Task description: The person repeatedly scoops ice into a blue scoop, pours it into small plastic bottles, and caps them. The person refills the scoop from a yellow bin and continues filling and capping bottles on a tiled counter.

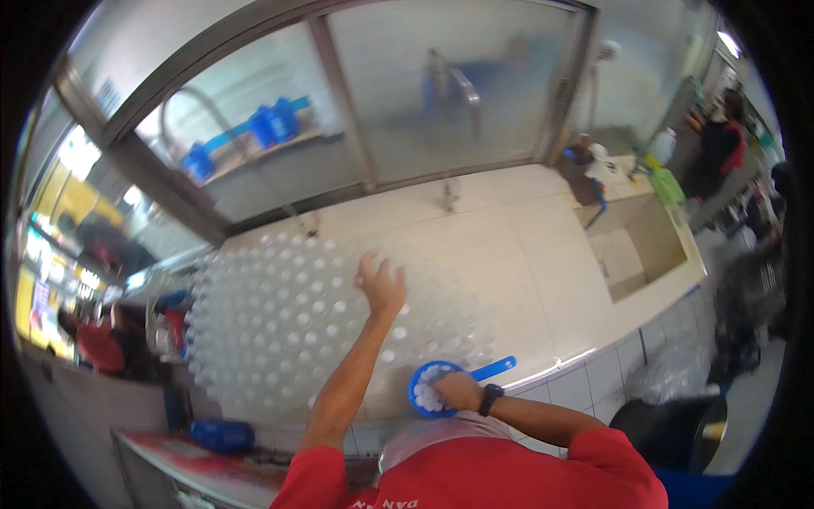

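Clear plastic bottles (267,331) stand upright in a dense block across the left of the counter, many with white caps on their tops. My left hand (383,286) reaches over the right part of this block, fingers spread, with no object visible in it. Near the counter's front edge sits a blue plastic dipper (414,402), its handle pointing right, filled with loose white caps (427,396). My right hand (459,389), with a black watch at the wrist, dips into those caps. Its fingertips are hidden, so their grip does not show.
A sink basin (642,254) is set into the right end of the pale tiled counter (509,254). Small taps (449,196) stand at the back, below framed sliding glass (458,95). Blue jugs (273,124) show behind the left pane. People (722,146) are at both sides.
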Demonstrator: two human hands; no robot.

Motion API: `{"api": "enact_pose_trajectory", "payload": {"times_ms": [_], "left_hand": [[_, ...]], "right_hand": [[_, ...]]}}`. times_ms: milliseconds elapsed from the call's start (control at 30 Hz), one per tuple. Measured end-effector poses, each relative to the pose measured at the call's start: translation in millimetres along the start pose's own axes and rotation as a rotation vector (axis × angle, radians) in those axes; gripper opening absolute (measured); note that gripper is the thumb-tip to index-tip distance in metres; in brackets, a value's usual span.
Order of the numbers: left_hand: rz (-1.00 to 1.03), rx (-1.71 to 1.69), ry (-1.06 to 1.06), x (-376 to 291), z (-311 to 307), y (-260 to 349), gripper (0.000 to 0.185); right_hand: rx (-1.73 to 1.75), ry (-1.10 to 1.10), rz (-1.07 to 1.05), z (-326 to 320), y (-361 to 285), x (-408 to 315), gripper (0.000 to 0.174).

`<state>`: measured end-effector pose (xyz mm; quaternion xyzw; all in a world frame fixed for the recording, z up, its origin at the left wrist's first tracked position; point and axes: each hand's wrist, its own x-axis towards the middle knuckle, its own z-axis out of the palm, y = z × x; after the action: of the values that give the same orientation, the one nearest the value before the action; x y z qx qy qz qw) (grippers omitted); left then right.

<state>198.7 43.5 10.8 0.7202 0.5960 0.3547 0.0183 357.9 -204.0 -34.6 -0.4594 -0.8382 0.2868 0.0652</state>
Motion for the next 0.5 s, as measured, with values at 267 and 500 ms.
{"api": "enact_pose_trajectory", "payload": {"times_ms": [267,500], "left_hand": [[0.303,-0.523,0.258,33,-186,52,0.040],[-0.004,-1.040,-0.199,-21,-266,92,0.057]], "right_hand": [[0.282,0.305,-0.114,-130,-36,9,0.031],[0.776,0.604,-0.217,-273,-137,41,0.029]]}}
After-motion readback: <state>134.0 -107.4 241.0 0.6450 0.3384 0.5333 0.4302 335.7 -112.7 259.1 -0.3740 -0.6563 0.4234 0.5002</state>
